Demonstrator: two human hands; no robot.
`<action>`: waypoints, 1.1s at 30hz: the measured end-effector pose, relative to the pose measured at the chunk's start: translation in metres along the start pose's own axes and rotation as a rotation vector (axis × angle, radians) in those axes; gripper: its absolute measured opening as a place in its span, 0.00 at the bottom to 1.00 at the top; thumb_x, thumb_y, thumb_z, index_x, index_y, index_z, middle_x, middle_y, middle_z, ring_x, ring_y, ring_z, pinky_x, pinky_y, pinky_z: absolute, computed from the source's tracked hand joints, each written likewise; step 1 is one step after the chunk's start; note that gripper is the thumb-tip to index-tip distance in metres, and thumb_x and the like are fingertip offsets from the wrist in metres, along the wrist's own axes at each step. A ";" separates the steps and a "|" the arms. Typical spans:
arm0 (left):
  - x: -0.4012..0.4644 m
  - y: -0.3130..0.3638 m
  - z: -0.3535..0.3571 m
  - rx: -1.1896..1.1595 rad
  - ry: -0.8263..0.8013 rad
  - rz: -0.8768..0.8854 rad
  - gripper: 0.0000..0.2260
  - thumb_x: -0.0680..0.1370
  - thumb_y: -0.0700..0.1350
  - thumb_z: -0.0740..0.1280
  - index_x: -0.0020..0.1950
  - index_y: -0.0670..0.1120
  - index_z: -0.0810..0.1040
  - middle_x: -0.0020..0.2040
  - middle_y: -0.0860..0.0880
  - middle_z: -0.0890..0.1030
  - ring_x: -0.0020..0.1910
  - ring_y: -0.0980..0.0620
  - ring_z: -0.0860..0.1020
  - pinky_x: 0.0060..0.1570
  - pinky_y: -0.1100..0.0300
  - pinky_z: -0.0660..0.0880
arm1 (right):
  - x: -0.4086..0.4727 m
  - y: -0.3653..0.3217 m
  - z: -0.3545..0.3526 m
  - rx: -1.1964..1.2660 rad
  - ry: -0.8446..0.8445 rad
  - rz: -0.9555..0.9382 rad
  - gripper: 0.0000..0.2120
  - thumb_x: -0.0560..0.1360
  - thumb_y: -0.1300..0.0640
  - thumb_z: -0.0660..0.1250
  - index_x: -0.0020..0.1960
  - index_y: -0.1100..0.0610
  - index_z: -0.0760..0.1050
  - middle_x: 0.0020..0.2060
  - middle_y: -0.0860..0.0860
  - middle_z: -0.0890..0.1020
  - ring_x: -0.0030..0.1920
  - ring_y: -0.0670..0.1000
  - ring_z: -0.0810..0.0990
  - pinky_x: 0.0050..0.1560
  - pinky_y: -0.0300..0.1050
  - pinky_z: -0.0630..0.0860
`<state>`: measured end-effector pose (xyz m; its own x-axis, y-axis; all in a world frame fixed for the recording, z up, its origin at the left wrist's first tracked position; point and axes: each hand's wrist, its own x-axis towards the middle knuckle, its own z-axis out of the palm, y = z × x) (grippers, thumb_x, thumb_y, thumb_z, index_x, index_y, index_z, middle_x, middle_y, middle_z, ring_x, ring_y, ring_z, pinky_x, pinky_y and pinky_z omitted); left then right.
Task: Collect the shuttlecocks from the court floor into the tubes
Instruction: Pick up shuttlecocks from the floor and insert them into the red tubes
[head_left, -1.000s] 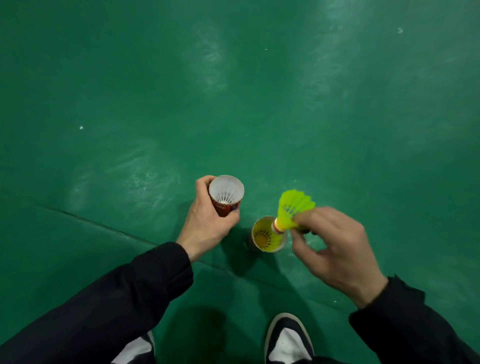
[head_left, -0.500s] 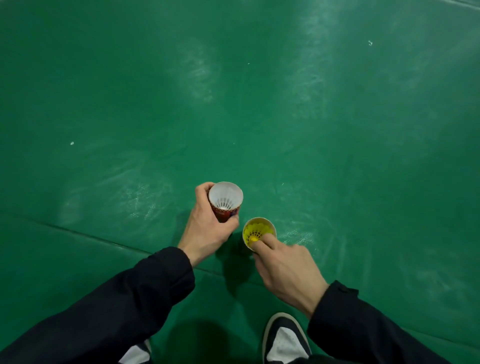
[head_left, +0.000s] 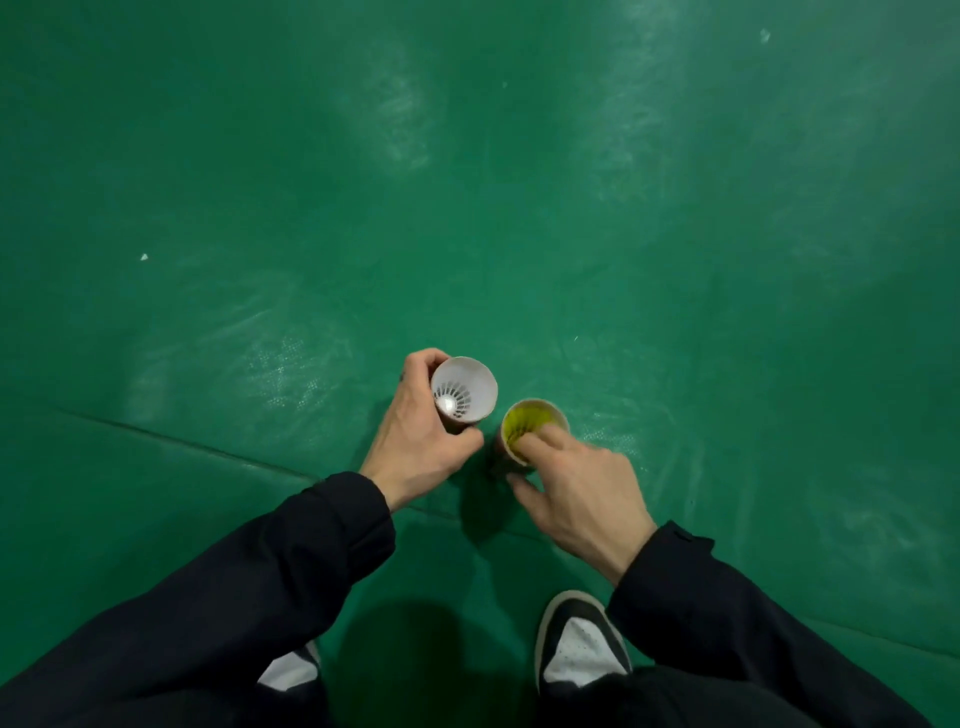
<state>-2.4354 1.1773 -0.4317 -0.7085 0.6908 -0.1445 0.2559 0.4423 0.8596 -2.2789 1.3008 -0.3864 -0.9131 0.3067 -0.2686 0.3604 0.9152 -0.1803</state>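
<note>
Two tubes stand upright side by side on the green court floor. The left tube shows a white shuttlecock skirt at its mouth, and my left hand is wrapped around its side. The right tube holds a yellow shuttlecock just below the rim. My right hand grips this tube, thumb on the near wall and fingers over the rim, fingertips touching the yellow skirt. The lower parts of both tubes are hidden behind my hands.
A seam in the green mat runs diagonally under my hands. My two shoes, the left one and the right one, stand at the bottom of the view. A few small white specks lie on the floor.
My right hand carried the yellow shuttlecock into the right tube, pushed it down, and now holds that tube at the rim. My left hand stayed on the left tube.
</note>
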 end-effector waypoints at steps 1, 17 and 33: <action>-0.002 -0.001 -0.002 0.013 -0.020 0.006 0.29 0.66 0.46 0.73 0.61 0.56 0.61 0.55 0.51 0.72 0.53 0.52 0.75 0.48 0.61 0.72 | 0.000 0.001 -0.001 -0.020 -0.001 0.024 0.15 0.76 0.38 0.59 0.56 0.46 0.72 0.52 0.46 0.79 0.43 0.59 0.83 0.33 0.51 0.77; -0.030 0.170 -0.119 0.080 -0.150 -0.157 0.28 0.67 0.35 0.73 0.62 0.50 0.65 0.55 0.49 0.75 0.52 0.50 0.77 0.45 0.60 0.78 | -0.047 -0.029 -0.189 0.166 -0.037 0.120 0.14 0.80 0.43 0.62 0.55 0.52 0.80 0.51 0.52 0.83 0.46 0.63 0.82 0.42 0.57 0.80; -0.180 0.637 -0.204 -0.072 -0.421 0.002 0.28 0.69 0.33 0.72 0.63 0.53 0.68 0.56 0.53 0.77 0.52 0.54 0.78 0.51 0.57 0.77 | -0.361 -0.086 -0.600 0.279 0.123 0.584 0.10 0.80 0.46 0.65 0.54 0.51 0.79 0.51 0.47 0.81 0.46 0.56 0.82 0.45 0.57 0.82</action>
<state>-2.2792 1.2177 0.2417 -0.3734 0.8717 -0.3174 0.2001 0.4098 0.8900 -2.0945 1.2680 0.2935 -0.5619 0.7750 -0.2892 0.8238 0.4925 -0.2807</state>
